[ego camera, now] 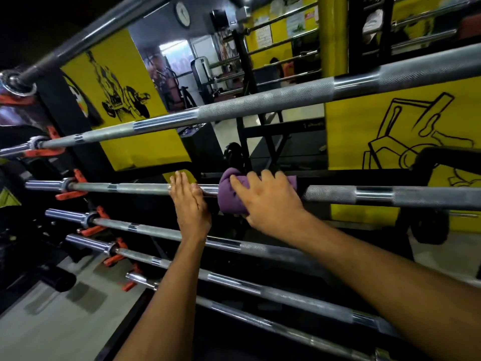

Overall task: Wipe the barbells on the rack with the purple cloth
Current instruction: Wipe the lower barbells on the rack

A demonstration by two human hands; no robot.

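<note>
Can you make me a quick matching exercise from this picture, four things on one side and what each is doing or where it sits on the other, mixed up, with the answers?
Things:
1. purple cloth
2. left hand
3. right hand
4. orange hooks

States or places:
A. rests flat on the bare bar, fingers straight
B. carry the bar ends at the left of the rack
C. wrapped round the bar
D. grips the cloth on the bar

Pairs: 1-C, 2-A, 3-D, 4-B

I can read no words anywhere; the papers (295, 23) pinned on the yellow wall (283, 35) (far back) are blurred.
</note>
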